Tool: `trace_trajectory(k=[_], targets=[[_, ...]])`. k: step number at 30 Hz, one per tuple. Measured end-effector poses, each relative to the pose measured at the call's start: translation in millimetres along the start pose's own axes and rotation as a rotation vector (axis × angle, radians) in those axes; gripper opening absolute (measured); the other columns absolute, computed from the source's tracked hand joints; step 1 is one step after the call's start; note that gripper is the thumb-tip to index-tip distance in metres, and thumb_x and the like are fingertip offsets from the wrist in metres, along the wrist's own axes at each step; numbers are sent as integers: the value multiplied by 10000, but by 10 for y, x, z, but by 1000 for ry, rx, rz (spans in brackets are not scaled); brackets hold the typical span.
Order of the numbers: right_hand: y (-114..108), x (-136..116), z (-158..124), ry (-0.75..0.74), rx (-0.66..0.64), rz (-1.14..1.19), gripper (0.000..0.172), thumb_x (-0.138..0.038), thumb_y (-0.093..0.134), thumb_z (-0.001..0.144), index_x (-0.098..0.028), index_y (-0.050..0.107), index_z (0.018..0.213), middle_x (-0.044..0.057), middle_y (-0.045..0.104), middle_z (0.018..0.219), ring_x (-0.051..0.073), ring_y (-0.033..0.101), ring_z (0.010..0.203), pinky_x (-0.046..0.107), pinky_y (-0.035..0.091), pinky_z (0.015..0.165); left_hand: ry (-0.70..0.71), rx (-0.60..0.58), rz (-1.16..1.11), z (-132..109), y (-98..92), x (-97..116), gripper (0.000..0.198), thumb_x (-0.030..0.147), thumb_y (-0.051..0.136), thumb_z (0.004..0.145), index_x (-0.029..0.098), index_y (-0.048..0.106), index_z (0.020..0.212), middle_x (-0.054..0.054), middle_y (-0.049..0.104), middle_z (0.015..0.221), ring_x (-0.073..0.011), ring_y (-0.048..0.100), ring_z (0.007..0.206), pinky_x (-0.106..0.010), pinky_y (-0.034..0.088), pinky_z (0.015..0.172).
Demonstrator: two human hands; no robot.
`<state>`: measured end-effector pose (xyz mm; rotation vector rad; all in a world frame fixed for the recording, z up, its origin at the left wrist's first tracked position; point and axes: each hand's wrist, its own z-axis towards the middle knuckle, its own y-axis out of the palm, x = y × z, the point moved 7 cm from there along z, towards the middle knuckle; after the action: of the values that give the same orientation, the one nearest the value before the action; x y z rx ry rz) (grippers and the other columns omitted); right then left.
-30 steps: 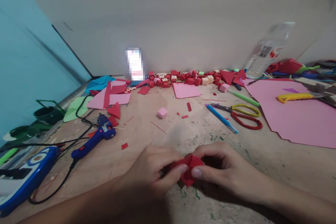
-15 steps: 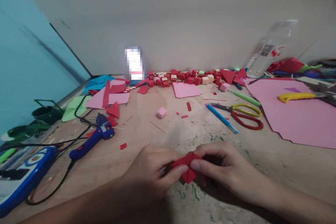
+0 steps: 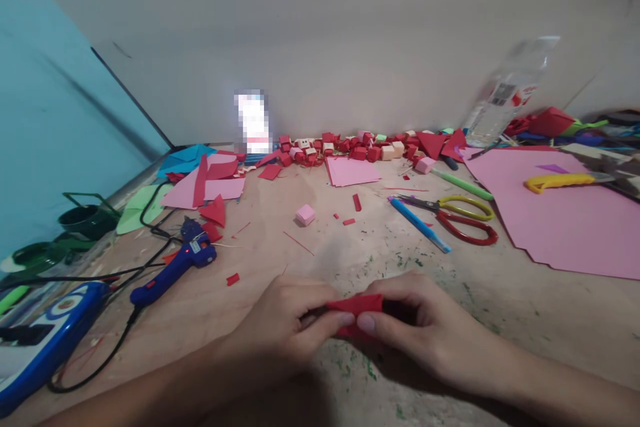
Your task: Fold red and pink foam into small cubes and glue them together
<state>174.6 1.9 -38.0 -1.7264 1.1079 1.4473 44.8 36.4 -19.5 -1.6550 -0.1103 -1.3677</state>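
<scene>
My left hand (image 3: pixel 290 327) and my right hand (image 3: pixel 420 327) meet low in the middle of the view, just above the worn wooden table (image 3: pixel 310 267). Both pinch a small folded piece of red paper (image 3: pixel 356 310) between thumb and fingers. The paper lies flattened between the fingertips, and part of it is hidden by them. A lone pink paper cube (image 3: pixel 305 215) sits on the table farther back.
A blue glue gun (image 3: pixel 175 265) with its black cord lies at the left. Scissors (image 3: pixel 463 220), a blue pen (image 3: pixel 419 225), a green pen (image 3: pixel 463 185) and a yellow cutter (image 3: pixel 563 181) on pink sheet (image 3: pixel 575 220) lie right. Several red cubes (image 3: pixel 350 145) and a bottle (image 3: pixel 505 97) line the wall.
The red paper has been pressed flatter between my fingers; its lower point, seen hanging down before, is now folded in. Both hands stayed in place.
</scene>
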Motion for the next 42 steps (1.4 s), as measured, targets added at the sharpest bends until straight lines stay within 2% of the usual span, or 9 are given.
trace_trajectory(k=[5,11,18,22,25,28,34,39,42], targets=[[8,-53,-4,-86,-6,-80,452,-525,623,978,-165,597,706,-15,504,600,110,430,545,247,324,502,64,-6,47,-31,25,28,271,273,567,978,151,750,818,13,607,635,-112,501,573,-241,332,566],[-17,-5,-12,-23,1,-19,477,-555,614,967,-159,582,703,-35,457,560,90,368,494,232,267,452,29,-23,26,-32,0,31,284,273,539,977,150,698,777,22,589,643,-110,498,576,-234,326,548],[11,-86,-26,-120,-24,-153,409,-423,569,1016,-167,554,698,-39,456,572,86,374,513,212,283,459,94,-19,69,-10,1,114,260,214,545,954,156,610,710,31,551,637,-107,485,590,-233,330,584],[-26,-84,-6,-116,37,-181,409,-409,555,1009,-160,578,685,-24,493,564,94,415,511,217,320,472,85,-30,74,-21,24,113,271,266,624,927,158,575,684,45,504,620,-104,458,588,-237,318,588],[-18,-42,2,-59,39,-109,428,-455,570,998,-164,566,684,-26,487,556,90,402,484,219,302,447,58,-51,71,-22,38,100,281,282,649,916,157,575,675,49,497,616,-103,454,587,-238,320,592],[21,-25,-4,-27,4,1,406,-483,621,973,-168,574,722,-41,466,563,85,374,477,217,278,436,19,-30,88,-26,20,73,281,261,582,950,154,608,691,42,502,606,-104,442,562,-243,314,568],[4,-17,-12,-13,23,9,436,-527,673,937,-158,608,714,-37,481,568,87,404,490,224,297,459,36,-34,86,-44,31,29,252,295,554,989,158,726,865,-3,660,698,-129,548,620,-246,373,604],[-55,43,-1,7,70,58,417,-504,660,948,-139,653,747,-36,493,537,82,399,448,221,289,431,28,-51,65,-31,39,9,282,308,526,1003,169,734,873,-10,663,698,-136,544,617,-251,371,598],[-49,20,9,12,73,66,435,-523,667,940,-140,646,735,-32,500,555,81,401,461,220,286,436,-6,-49,7,-6,5,40,290,288,523,990,164,698,794,6,626,658,-125,530,600,-238,365,585]])
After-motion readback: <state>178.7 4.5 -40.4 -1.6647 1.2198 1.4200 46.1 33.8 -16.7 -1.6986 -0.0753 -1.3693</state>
